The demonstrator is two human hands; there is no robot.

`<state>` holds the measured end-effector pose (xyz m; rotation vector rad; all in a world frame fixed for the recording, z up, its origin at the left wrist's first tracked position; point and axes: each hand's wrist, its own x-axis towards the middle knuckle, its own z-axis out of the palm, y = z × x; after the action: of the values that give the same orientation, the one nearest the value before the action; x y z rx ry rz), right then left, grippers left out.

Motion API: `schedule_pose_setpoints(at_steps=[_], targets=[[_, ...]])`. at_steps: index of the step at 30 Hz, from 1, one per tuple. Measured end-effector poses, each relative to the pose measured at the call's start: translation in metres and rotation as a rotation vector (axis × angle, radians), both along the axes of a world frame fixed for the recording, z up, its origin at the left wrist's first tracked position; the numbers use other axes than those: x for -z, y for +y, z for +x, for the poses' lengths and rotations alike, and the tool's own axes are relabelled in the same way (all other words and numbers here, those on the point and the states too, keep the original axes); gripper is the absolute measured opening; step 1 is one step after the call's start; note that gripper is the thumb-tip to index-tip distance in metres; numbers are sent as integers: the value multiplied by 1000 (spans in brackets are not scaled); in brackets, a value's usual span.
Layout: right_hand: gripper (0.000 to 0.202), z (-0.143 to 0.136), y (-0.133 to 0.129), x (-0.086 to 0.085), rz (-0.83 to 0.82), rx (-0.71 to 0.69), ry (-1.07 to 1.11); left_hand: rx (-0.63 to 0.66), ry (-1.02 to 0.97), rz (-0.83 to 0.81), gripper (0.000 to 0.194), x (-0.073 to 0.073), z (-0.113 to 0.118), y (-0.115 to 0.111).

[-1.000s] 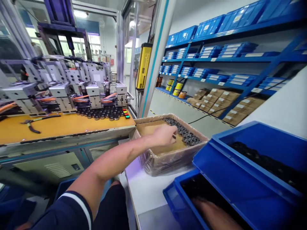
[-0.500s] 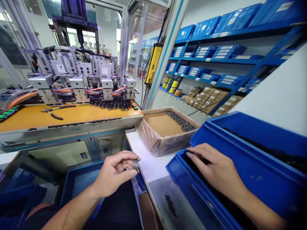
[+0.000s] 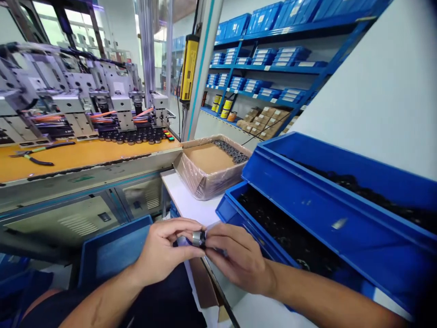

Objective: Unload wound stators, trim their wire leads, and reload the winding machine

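Note:
Between the thumb and fingers of my left hand (image 3: pixel 164 246) is a small grey metal ring (image 3: pixel 196 238). My right hand (image 3: pixel 235 255) meets it from the right, its fingers closed round a small black part (image 3: pixel 204 238) pressed against the ring's end. Fingertips cover much of both pieces. Just beyond my right hand stands a long blue bin (image 3: pixel 235 193) filled with small black parts (image 3: pixel 280 228).
A larger blue bin (image 3: pixel 266 177) of black parts stands behind on the right. A plastic-lined carton (image 3: pixel 205 182) sits on the white table (image 3: pixel 177 191). At left, pliers (image 3: pixel 37 152) and several dark round parts (image 3: pixel 133 136) lie on the orange machine bench (image 3: pixel 85 155).
My right hand has come out of the near blue bin and moved left to the metal ring with a black part. My left hand keeps hold of the ring. The view has turned right.

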<state>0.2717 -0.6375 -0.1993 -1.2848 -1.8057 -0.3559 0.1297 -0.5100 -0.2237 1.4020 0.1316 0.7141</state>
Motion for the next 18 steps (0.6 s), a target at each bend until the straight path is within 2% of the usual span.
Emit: schedule_pose_setpoints(at_steps=[5,10,13,18], targets=[[10,7,0,1,25,-32,-9,7,-29,15,42,-2,8,-3],[24,15,1,0,4,28,-16,-11,-59,13,44,0,8,0],[25,19,3,0,15,-8,-60,-31,-40,5,41,0,8,1],[23,19,2,-1,-17,-9,-56,68,-41,-111,43,-3,11,0]])
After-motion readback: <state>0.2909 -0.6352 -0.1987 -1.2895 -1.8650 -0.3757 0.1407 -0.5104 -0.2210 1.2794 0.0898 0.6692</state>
